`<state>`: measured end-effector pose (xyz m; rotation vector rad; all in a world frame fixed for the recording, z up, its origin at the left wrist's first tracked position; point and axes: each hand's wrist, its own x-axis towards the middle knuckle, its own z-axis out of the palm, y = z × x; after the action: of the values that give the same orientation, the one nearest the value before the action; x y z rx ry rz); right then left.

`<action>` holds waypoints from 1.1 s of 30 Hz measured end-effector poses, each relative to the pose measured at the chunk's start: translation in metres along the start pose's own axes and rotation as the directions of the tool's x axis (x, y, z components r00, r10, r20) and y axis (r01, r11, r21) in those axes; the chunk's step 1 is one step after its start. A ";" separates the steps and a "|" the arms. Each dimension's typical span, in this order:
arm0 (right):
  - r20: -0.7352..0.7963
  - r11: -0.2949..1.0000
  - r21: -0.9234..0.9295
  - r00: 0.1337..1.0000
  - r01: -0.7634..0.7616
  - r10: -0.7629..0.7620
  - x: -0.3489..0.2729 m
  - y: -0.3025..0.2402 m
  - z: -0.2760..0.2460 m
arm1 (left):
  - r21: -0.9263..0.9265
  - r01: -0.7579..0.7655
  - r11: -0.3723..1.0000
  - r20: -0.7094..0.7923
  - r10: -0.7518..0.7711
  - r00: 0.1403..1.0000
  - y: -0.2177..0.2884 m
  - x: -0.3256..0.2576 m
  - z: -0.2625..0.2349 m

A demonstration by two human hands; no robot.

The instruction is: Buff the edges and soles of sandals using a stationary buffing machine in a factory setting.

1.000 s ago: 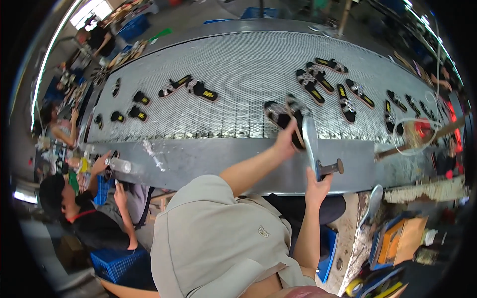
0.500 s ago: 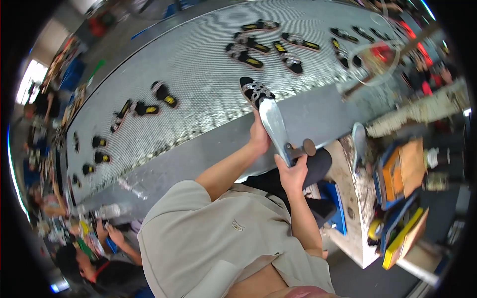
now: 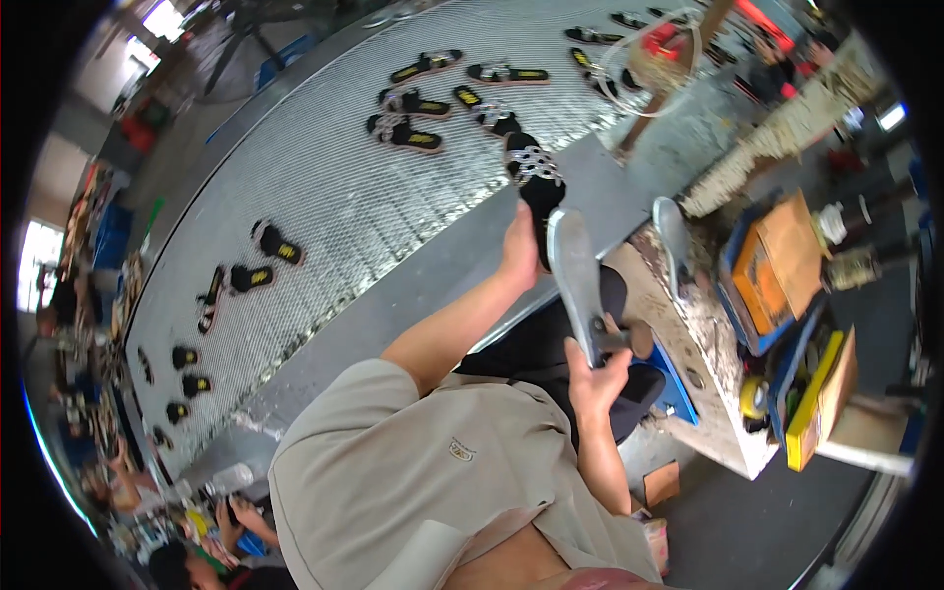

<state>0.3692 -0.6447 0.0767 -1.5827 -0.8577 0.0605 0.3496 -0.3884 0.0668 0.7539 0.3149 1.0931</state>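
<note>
The left hand (image 3: 519, 251) is closed around the heel end of a black sandal (image 3: 536, 187) with a pale woven strap, holding it raised at the near edge of the wide grey mesh conveyor (image 3: 334, 187), toe pointing to the far side. Just to its right, the right hand (image 3: 595, 369) is clenched around the short handle of a grey metal shoe form (image 3: 575, 270), whose long flat blade rises from the fist and lies alongside the sandal, touching or nearly touching it; which one cannot be told. Farther out on the conveyor lie more black sandals with yellow insoles (image 3: 408, 133), a cluster near the far middle and scattered pairs (image 3: 265, 246) toward the left. To the right stands a worn desk (image 3: 718, 393) with a second metal form (image 3: 672, 231) upright on it, and beyond that orange and yellow boxes (image 3: 777, 265). Another person's hands (image 3: 241, 516) show at the near left.
</note>
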 end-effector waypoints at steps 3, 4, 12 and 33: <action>-0.075 0.999 0.033 0.997 0.012 -0.010 -0.008 0.019 -0.010 | 0.062 0.091 0.994 -0.035 -0.089 0.995 0.004 0.017 -0.015; -0.076 0.999 0.045 0.997 0.018 -0.015 -0.008 0.022 -0.011 | 0.064 0.074 0.995 -0.057 -0.071 0.996 0.013 0.019 -0.017; -0.013 0.996 0.089 1.000 -0.017 0.018 0.004 0.015 -0.005 | 0.696 0.037 0.717 -0.284 0.228 0.931 0.003 0.159 -0.036; 0.064 0.976 -0.066 0.975 -0.208 0.212 0.008 0.003 0.014 | 0.758 0.055 0.650 -0.568 0.617 0.545 0.218 0.231 -0.289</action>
<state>0.3697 -0.6288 0.0742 -1.7316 -0.7495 0.2456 0.1366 -0.0161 0.0393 0.9745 1.5405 1.6671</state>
